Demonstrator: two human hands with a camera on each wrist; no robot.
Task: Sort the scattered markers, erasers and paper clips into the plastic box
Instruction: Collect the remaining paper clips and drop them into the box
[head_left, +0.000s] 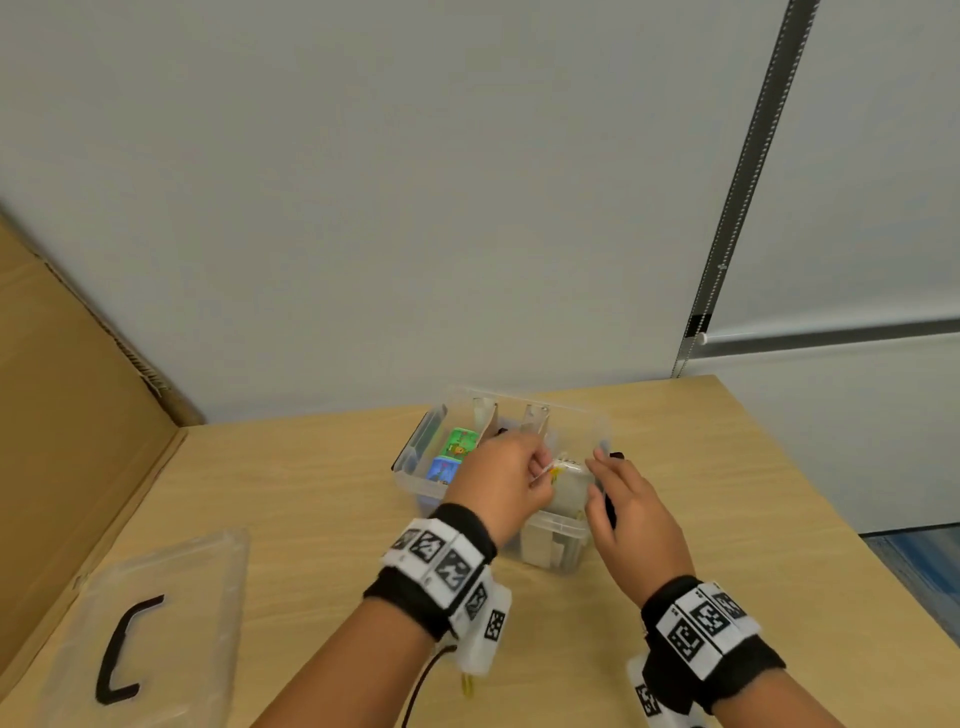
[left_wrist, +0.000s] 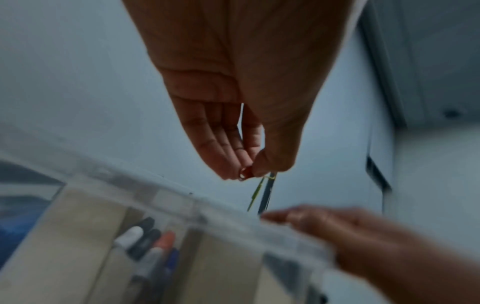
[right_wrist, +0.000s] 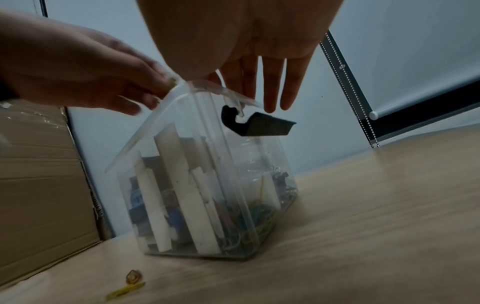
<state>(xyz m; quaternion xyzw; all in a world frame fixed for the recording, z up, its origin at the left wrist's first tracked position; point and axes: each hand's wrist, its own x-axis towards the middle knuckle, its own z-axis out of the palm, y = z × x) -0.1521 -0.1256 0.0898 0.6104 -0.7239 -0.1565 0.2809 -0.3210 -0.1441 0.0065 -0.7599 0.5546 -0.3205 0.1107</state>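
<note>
A clear plastic box with cardboard dividers stands mid-table. Green and blue erasers lie in its left compartment, markers in the middle one, and a heap of paper clips in the right one. My left hand hovers over the right compartment and pinches a few paper clips between thumb and fingertips. My right hand is at the box's right rim with straight fingers just above the black latch; it holds nothing. Two loose clips lie on the table in front of the box.
The clear lid with a black handle lies at the table's front left. A tall cardboard sheet stands along the left edge. A wall and a blind with a bead chain are behind. Bare wooden tabletop spreads to the right.
</note>
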